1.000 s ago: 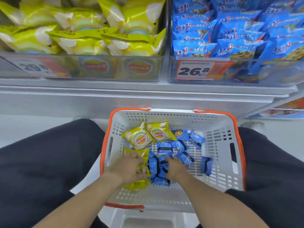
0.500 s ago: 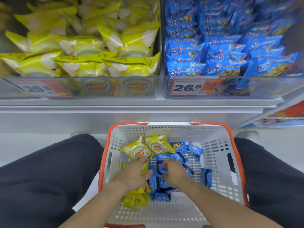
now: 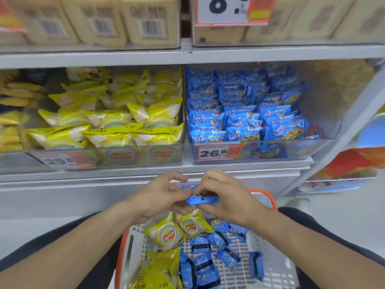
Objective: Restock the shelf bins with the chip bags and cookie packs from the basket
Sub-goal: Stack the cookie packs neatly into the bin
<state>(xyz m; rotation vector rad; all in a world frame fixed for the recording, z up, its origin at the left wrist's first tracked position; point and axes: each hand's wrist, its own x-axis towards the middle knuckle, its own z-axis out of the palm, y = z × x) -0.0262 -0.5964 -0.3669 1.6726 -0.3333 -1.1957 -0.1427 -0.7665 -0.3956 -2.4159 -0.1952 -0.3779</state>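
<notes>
Item — one blue cookie pack (image 3: 201, 199), which we hold above the basket (image 3: 268, 270), below the shelf bins. Left hand (image 3: 161, 195) pinches its left end; right hand (image 3: 226, 195) grips the right part, fingers (image 3: 208, 209) curled under. Long axis — level, left to right.

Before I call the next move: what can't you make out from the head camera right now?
- How many blue cookie packs are held: the left hand and right hand cover most of them.
- The basket: its near end runs off the bottom edge, its far rim sits behind the hands.
- The chip bin's price tag: blurred.
- The top-shelf tag: cut off by the upper edge.
</notes>
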